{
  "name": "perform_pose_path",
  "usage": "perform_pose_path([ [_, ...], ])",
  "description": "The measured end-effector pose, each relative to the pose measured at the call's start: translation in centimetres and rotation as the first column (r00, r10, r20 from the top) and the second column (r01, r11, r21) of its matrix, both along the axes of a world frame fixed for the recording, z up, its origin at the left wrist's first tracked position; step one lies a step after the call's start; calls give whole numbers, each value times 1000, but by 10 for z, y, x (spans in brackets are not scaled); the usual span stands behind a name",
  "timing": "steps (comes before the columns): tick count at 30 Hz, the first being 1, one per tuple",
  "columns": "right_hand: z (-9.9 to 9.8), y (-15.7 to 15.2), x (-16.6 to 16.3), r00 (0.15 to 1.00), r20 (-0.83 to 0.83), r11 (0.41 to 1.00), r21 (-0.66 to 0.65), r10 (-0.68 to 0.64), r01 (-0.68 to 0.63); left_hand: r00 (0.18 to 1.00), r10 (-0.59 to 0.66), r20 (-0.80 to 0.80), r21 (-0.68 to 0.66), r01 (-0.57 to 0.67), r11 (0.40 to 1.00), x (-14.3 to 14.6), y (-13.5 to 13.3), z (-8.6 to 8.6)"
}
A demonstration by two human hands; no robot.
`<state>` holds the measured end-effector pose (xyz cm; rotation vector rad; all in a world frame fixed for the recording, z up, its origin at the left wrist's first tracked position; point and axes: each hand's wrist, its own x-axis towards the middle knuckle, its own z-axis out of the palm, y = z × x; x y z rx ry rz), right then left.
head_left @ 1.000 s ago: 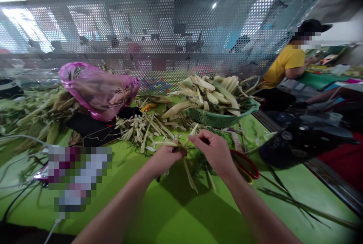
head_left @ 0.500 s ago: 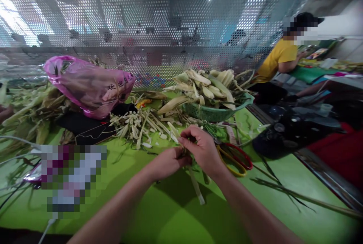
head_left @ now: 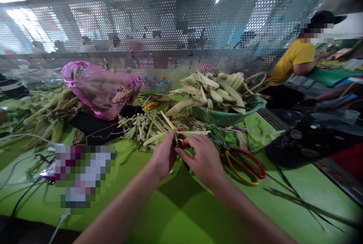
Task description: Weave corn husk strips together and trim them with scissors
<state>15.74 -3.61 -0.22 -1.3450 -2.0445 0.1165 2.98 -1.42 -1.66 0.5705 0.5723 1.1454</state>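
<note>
Pale strips of corn husk (head_left: 154, 138) cross between my hands, with ends sticking out to the left, the right and away from me. My left hand (head_left: 165, 155) is closed on them, its thumb up near the crossing. From the right, my right hand (head_left: 202, 157) pinches the same bundle with thumb and fingertips, close against the left fingers. The exact crossing is partly hidden by my fingers. Just beyond lies a heap of cut husk pieces (head_left: 138, 126). Scissors (head_left: 227, 156) with red and yellow handles lie right of my right hand.
A green basket (head_left: 218, 117) piled with husks (head_left: 211, 85) stands behind. At back left are a pink plastic bag (head_left: 99, 89) and more husks (head_left: 56, 115). Cables and a blurred-out device (head_left: 87, 172) lie left on the green table (head_left: 153, 213). A person in yellow (head_left: 295, 58) sits far right.
The strip that hung below my hands no longer hangs there; strips now stick out sideways and away. My left hand has turned upright, and the view has shifted slightly left.
</note>
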Motion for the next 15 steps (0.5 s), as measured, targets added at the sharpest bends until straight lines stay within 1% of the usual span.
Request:
perform_pose_path([
  [3,-6,1,-2,994,90,997,41,-65,62,1000,-23,-16,-11,23,1000,4,-3,2],
  [6,-8,2,-2,986,134,994,57,-99,92,998,-28,-47,1,28,1000,4,-3,0],
  [10,-5,3,1,996,79,998,-37,-45,48,987,23,-162,47,-16,999,-2,1,-7],
  [12,-3,4,2,1000,28,997,-77,-9,11,977,50,-207,39,-43,998,-5,4,-11],
  [15,0,4,4,1000,-14,993,-113,23,-24,970,68,-235,-1,-71,998,-7,7,-12],
])
